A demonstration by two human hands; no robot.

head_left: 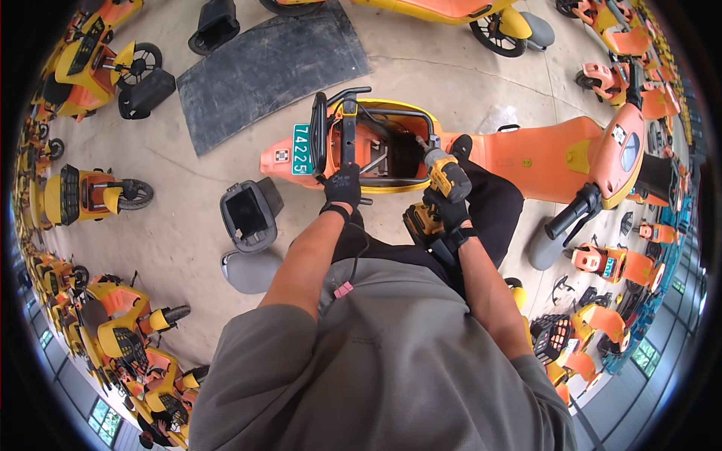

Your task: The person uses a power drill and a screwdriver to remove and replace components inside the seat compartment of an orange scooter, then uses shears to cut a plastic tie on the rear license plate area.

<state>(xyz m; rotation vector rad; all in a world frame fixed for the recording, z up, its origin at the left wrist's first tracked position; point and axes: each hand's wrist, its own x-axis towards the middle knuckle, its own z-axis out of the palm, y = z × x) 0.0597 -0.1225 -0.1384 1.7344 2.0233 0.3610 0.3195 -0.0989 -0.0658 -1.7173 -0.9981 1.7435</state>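
An orange scooter body [520,159] with its seat off stands across in front of me, its storage opening [406,154] bared. My right hand [449,209], in a black glove, grips a yellow and black cordless drill [450,179], whose nose points at the right end of the opening. A black crossbar [349,134] spans the opening's left part. At its near end my gloved left hand [342,186] is closed, fingers curled; what they hold is hidden. Close to that hand are the black rear grab rail [319,143] and a green number plate [301,149].
A dark storage bin [248,216] and a grey seat [252,271] lie on the floor at left. Beyond the scooter is a black mat [271,75]. Another scooter [421,9] stands at the far side, with several more along both sides. The handlebar [571,213] juts out at right.
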